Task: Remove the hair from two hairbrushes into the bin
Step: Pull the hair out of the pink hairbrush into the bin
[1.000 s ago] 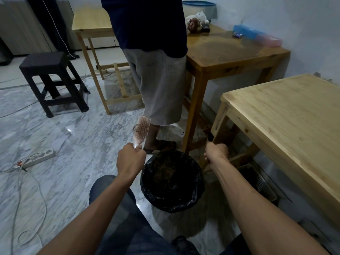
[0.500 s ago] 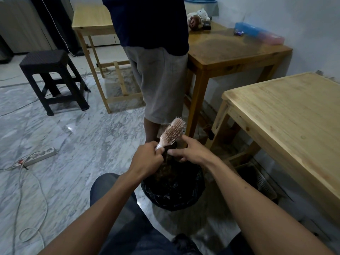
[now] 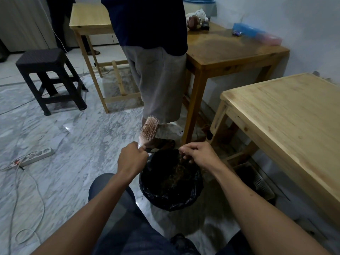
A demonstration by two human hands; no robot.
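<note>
A pink hairbrush (image 3: 149, 129) points up and away, bristles toward me, with dark hair still tangled at its left edge. My left hand (image 3: 132, 158) grips its handle just left of the bin. The bin (image 3: 171, 181) is round, lined with a black bag (image 3: 197, 178), and holds a mass of brown hair (image 3: 176, 171). My right hand (image 3: 198, 153) hovers over the bin's far right rim, its fingers curled and pinching a small tuft of dark hair (image 3: 184, 157). A second hairbrush is nowhere in view.
A person (image 3: 156, 70) in grey shorts stands right behind the bin. A dark wooden table (image 3: 230, 52) and a light wooden table (image 3: 285, 115) are to the right. A black stool (image 3: 49, 78) and a power strip (image 3: 37, 156) with cables are on the marble floor at left.
My right hand has pulled away from the brush toward the bin's right rim with a tuft of hair. The brush has swung back to the left in my left hand.
</note>
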